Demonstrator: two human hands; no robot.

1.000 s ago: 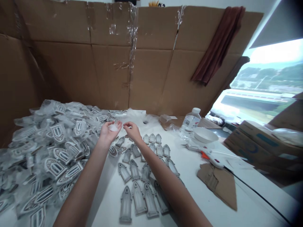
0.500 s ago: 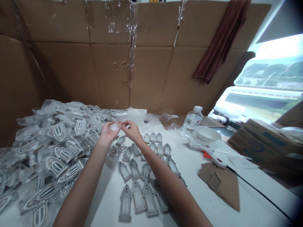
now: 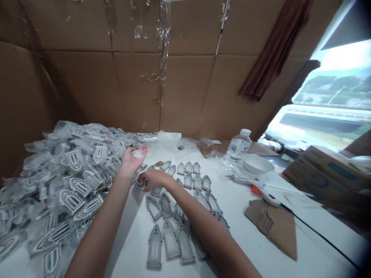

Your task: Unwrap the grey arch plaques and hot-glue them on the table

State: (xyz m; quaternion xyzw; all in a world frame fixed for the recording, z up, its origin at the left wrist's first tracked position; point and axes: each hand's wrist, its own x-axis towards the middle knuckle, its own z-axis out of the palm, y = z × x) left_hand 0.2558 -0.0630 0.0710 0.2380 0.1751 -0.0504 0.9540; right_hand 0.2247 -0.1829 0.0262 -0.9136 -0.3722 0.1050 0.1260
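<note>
- Left hand [image 3: 131, 161]: palm up, fingers loosely spread into a shallow cup; a small white translucent filmy piece [image 3: 138, 154] lies on the palm, near the finger bases. The upturned palm probably serves as a little tray, keeping the film off the table and within the other hand's reach.
- Right hand [image 3: 155, 178]: below and right of the left, apart from it, palm down, fingers curled. Fingertips are at a black-and-white, scroll-patterned arched piece [image 3: 140, 184]; cannot tell whether they pinch it or only touch.
- Grey, pointed-arch window-shaped frames [image 3: 154, 249]: laid flat in loose rows, below and right of the right hand, some under its forearm. Spread singly, presumably so each can be reached without untangling.
- Large heap of patterned arched pieces in clear plastic bags [image 3: 72, 185]: left of the left hand. Piled carelessly; the wrapping likely guards against scuffs.
- White glue gun with orange trigger [image 3: 268, 195]: well right of the right hand, nozzle toward it. Brown torn cardboard scrap [image 3: 275, 229] just below the gun, perhaps to catch drips.
</note>
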